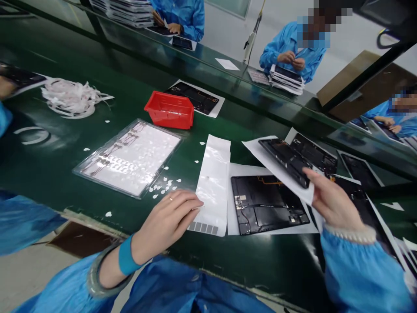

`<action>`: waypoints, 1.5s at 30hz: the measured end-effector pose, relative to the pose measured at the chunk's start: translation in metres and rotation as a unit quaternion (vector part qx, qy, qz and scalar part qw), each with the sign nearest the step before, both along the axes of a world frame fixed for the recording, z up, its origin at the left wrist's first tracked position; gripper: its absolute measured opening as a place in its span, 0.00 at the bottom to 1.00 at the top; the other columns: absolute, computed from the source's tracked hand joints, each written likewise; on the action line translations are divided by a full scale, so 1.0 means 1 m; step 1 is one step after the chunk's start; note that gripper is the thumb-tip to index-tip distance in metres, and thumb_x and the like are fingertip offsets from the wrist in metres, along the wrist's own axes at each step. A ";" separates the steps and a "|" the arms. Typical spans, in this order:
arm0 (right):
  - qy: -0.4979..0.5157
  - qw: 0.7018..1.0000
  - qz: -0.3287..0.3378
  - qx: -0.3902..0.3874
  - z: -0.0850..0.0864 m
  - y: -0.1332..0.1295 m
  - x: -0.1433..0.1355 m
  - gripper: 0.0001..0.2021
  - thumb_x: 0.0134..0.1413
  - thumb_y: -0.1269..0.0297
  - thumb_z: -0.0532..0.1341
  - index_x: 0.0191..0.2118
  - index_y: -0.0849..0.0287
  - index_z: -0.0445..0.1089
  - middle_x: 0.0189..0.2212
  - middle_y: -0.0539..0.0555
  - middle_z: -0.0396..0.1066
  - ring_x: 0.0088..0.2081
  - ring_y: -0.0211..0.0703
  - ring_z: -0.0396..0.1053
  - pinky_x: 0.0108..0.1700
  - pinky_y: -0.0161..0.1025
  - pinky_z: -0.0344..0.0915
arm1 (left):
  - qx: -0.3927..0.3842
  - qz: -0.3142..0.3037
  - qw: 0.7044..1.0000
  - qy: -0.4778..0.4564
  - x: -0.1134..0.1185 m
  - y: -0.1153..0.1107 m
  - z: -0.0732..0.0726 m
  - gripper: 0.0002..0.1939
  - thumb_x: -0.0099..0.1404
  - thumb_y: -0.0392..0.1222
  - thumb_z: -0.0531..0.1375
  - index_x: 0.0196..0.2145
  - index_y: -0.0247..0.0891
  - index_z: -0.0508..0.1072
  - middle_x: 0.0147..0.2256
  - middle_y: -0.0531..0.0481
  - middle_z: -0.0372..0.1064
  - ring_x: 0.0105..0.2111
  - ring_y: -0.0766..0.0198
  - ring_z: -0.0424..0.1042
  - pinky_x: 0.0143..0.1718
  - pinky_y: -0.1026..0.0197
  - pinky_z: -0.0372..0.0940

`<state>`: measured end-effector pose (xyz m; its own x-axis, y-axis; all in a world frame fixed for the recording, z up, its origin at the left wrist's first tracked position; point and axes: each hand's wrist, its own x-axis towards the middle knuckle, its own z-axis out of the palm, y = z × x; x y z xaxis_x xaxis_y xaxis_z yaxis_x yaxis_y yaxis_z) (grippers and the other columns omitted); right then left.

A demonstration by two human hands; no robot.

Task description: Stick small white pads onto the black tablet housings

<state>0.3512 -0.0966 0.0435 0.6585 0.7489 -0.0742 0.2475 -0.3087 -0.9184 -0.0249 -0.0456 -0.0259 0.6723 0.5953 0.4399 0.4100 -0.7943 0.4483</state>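
Observation:
My right hand (337, 200) grips a black tablet housing (283, 156) with a white paper sheet (260, 150) under it, raised and tilted above the table. Below it, another black tablet housing (267, 208) lies flat on white paper, its cable and circuit board showing. My left hand (169, 213) is over the lower left edge of a glossy white strip sheet (215, 174), which has a row of grey squares at its near end. Its fingertips are pinched together; whatever they hold is too small to make out. Several small white tabs (166, 184) lie scattered beyond this hand.
A clear plastic-covered sheet (140, 156) of white stickers lies left, with a red bin (171, 108) behind it. Peeled white strips (76, 98) are heaped farther left. More tablet housings (312, 152) lie at the right. Co-workers in blue sit across the bench and at the left edge.

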 end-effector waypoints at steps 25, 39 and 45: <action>-0.270 0.847 0.451 -0.082 -0.038 -0.039 -0.152 0.07 0.62 0.65 0.54 0.39 0.55 0.69 0.35 0.50 0.73 0.36 0.41 0.72 0.39 0.36 0.64 | -0.010 -0.164 0.974 0.157 0.043 0.015 -0.004 0.09 0.62 0.48 0.62 0.29 0.40 0.75 0.29 0.56 0.71 0.35 0.63 0.65 0.38 0.58 0.48; -0.544 0.729 0.413 -0.049 -0.040 -0.036 -0.175 0.09 0.59 0.74 0.54 0.29 0.59 0.67 0.25 0.51 0.68 0.22 0.38 0.65 0.22 0.37 0.47 | -0.061 -0.171 0.951 0.249 0.051 0.023 0.013 0.15 0.61 0.53 0.61 0.28 0.38 0.76 0.26 0.51 0.73 0.34 0.60 0.70 0.36 0.59 0.54; -0.214 0.909 0.353 -0.058 -0.030 -0.043 -0.108 0.10 0.60 0.61 0.55 0.33 0.58 0.71 0.29 0.51 0.72 0.29 0.37 0.68 0.31 0.33 0.62 | -0.151 -0.198 0.941 0.230 0.045 0.035 0.035 0.17 0.68 0.53 0.54 0.42 0.40 0.75 0.36 0.51 0.75 0.38 0.61 0.72 0.40 0.62 0.59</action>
